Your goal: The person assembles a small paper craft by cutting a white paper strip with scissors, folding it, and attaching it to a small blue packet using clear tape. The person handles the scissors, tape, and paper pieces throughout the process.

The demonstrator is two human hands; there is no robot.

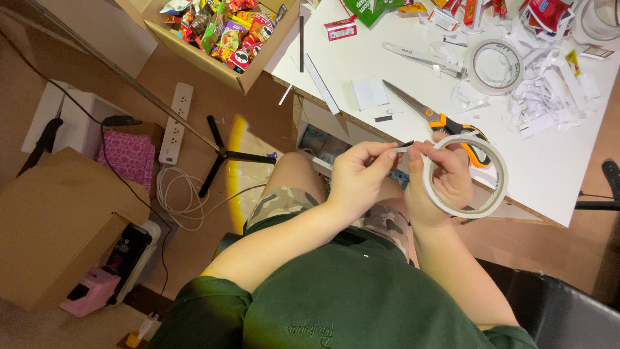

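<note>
Head view: the right hand [445, 178] grips a roll of white tape [466, 176], fingers curled through its ring. Just beside it, the left hand [358, 174] pinches a small dark strip [405, 144] between thumb and forefinger, touching the roll's edge. Orange-handled scissors [445, 123] lie on the white table [555, 161] just beyond the right hand.

Orange-handled scissors [445, 123] just beyond the grip; second tape roll [494, 66] farther off; snack box [223, 35] far left; power strip [176, 123] on floor.
</note>
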